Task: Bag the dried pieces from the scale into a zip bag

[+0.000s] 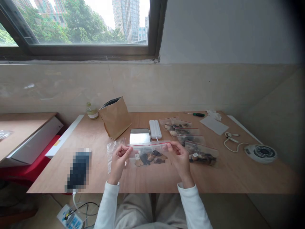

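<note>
Between my hands is a clear zip bag (152,157) with a red line along its top and a small white label. Dark and tan dried pieces lie in its lower part. My left hand (120,159) pinches the bag's upper left corner, while my right hand (179,157) pinches the upper right corner. Just right of my right hand lies a similar filled zip bag (202,154), and more such bags (177,125) overlap behind it. Bubble wrap (111,152) lies by my left hand, partly hidden behind it.
Behind the held bag lie a phone (140,136) and a white power bank (155,128). A brown paper pouch (116,117) and a glass bottle (91,110) stand at back left. On the right are a screwdriver (199,114), white paper (214,125) and a dome camera (260,153) with its cable.
</note>
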Demonstrator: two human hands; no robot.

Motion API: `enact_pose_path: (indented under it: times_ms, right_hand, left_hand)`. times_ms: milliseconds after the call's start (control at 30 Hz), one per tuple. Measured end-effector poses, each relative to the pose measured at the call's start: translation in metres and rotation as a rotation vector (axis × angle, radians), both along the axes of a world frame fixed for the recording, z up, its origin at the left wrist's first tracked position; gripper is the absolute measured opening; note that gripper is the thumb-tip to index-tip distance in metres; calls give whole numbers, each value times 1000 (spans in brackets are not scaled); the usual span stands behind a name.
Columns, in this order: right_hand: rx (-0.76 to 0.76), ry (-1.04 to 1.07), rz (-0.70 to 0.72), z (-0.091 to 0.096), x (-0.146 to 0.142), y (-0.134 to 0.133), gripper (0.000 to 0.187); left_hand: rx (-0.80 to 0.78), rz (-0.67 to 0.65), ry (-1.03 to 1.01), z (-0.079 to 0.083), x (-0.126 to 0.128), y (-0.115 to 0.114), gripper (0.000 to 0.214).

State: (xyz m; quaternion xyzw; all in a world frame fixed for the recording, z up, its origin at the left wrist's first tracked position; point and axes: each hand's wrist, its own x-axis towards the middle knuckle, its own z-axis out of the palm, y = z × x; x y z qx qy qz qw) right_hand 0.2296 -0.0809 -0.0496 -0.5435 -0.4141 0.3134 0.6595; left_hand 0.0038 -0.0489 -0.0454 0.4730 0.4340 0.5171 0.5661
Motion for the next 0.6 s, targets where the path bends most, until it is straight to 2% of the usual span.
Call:
enact_pose_path:
  times_ms: [133,300,433,533,600]
  right_hand:
    - [-10,-31,-11,-4,3,-2,26]
    - [6,-126,-6,-5,6,1,27]
    - [127,-481,-22,5,-3,1,36]
    - [189,-754,121,18,-20,-2,42]
    - [202,-838,239,27,-32,-2,38]
  left_hand:
    - [41,-40,32,-2,-4,-2,21]
    - [79,-50,60,7,-4,-8,18]
    - [164,-11,82,14,5,-13,16]
    - [234,-17,114,17,12,-15,14]
    - [300,-17,177,19,15,-16,12]
